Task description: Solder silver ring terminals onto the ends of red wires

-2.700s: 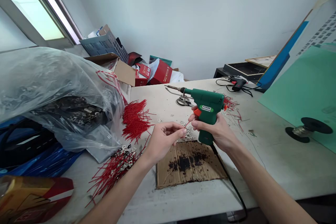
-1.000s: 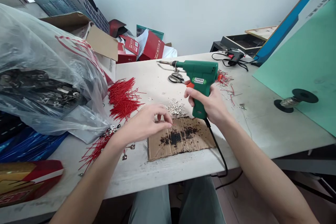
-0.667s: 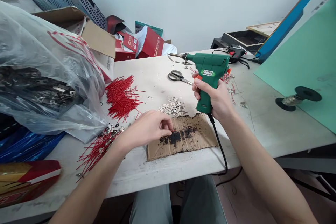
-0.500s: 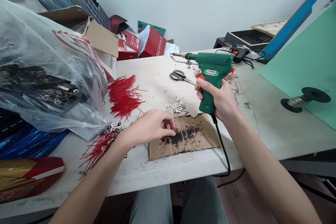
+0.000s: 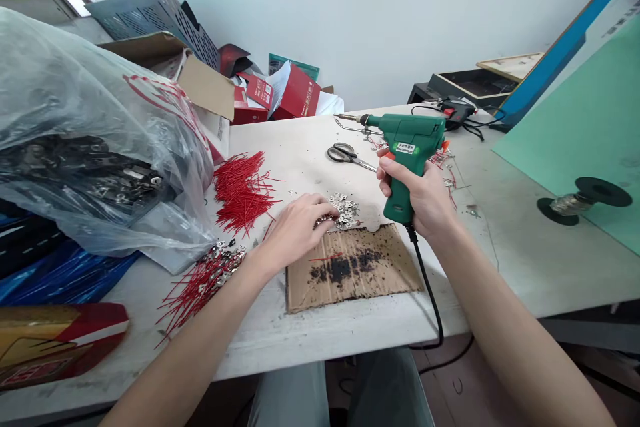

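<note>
My right hand (image 5: 425, 197) grips the handle of a green soldering gun (image 5: 413, 137), its metal tip pointing left above the table and its black cord hanging down. My left hand (image 5: 303, 223) rests at the left side of a pile of small silver metal terminals (image 5: 344, 209). Its thumb and fingers are curled close together; what lies between their tips is hidden. In front of it lies a piece of cardboard (image 5: 360, 287) with dark burn stains, and a short red wire (image 5: 326, 257) on top.
Left of the hands are a bundle of red wires (image 5: 243, 190) and wires with terminals attached (image 5: 193, 293), beside a plastic bag (image 5: 100, 100). Scissors (image 5: 345, 153) lie behind the terminals. A solder spool (image 5: 573, 203) stands at right, and the cord (image 5: 427, 287) runs over the front edge.
My left hand has moved from the cardboard back to the terminal pile, and the red wire now shows on the cardboard. My right hand still holds the soldering gun; the view has shifted slightly.
</note>
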{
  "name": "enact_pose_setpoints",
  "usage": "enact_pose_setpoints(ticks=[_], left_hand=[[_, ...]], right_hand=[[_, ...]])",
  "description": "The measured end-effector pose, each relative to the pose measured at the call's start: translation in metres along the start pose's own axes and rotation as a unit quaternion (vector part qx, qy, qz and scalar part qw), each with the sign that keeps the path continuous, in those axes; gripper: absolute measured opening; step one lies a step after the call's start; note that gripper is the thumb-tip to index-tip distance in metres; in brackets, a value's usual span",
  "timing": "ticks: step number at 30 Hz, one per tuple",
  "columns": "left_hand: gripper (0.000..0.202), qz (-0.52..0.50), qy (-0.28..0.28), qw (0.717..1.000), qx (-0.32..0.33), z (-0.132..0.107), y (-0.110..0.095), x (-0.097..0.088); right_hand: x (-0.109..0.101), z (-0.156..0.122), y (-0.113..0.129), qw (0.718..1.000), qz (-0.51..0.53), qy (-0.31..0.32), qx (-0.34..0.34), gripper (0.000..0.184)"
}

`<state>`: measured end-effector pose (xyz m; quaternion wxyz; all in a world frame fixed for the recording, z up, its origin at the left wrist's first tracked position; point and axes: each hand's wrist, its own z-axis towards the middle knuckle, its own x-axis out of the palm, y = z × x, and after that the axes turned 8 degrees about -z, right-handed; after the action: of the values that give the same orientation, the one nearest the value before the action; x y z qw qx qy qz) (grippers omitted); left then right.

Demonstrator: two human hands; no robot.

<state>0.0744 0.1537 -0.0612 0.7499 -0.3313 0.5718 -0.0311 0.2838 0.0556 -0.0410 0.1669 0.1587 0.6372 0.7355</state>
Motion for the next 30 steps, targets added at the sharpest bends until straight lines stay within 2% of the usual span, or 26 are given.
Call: enact_pose_setpoints(ticks=[13,18,23,30], left_hand=[[0.017,0.072,-0.013,0.997,-0.010,0.001,-0.009,-0.001],[0.020,0.084,-0.035,0.996,-0.009,0.002,-0.012,0.003],[0.018,0.109,-0.025,0.994,-0.005,0.001,-0.010,0.008],[0.024,0.160,-0.039,0.986,0.008,0.002,-0.011,0.011]], right_hand=[[0.001,0.000,-0.005,1.000,0.008,-0.004,0.003,0.055],[0.002,-0.001,-0.005,1.000,0.007,0.003,0.001,0.054],[0.002,0.000,-0.005,1.000,0.000,-0.002,0.003,0.056],[0.000,0.002,-0.009,1.000,-0.008,0.000,0.007,0.055]])
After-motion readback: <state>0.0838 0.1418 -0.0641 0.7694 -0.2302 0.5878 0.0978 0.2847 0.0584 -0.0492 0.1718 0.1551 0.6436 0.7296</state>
